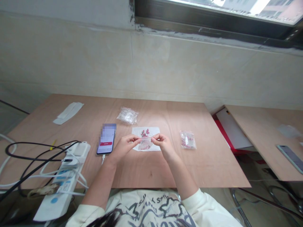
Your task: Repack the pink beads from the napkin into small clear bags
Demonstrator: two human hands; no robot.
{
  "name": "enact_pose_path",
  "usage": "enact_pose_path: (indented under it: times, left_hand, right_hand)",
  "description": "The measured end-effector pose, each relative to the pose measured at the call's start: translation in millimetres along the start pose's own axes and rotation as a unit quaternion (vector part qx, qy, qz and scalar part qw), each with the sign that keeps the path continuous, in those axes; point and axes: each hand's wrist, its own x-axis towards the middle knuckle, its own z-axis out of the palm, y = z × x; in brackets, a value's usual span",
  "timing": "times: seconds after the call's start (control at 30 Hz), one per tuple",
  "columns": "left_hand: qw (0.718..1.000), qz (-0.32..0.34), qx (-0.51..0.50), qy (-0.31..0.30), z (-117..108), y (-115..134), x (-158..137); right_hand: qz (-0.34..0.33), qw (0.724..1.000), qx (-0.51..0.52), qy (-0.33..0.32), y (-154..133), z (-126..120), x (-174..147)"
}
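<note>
Between my two hands is a small clear plastic bag (pixel 145 144) with a few pinkish-red bits showing in it. My left hand (pixel 126 144) pinches its upper left corner, and my right hand (pixel 163 144) pinches the upper right one. Beneath the bag lies a white sheet of paper (pixel 155 130) on the wooden table. Just beyond the bag, several small red pieces (pixel 145 133) are scattered on that paper; their exact kind is too small to tell. To the right rests a stack of clear bags with pinkish contents (pixel 188 140).
A pile of clear bags (pixel 128 115) lies at the back. A charging phone (pixel 107 138) is left of my hands. Folded white paper (pixel 68 113) sits at the far left, and a power strip (pixel 63 183) with tangled cables at the near left. Another table (pixel 267 132) stands right.
</note>
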Motion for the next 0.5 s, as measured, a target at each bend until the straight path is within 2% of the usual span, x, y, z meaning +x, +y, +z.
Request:
enact_pose_path:
  times: [0.2,0.4,0.5]
  left_hand:
    - [0.998,0.026,0.055,0.022,1,-3,-2]
    - [0.998,0.039,0.035,-0.034,5,1,0]
    - [0.997,0.056,0.049,-0.034,6,2,4]
  right_hand:
    - [-0.018,0.999,-0.024,-0.024,2,6,-1]
    - [-0.027,0.999,-0.038,0.012,4,10,3]
    - [-0.027,0.998,-0.058,0.004,0,14,1]
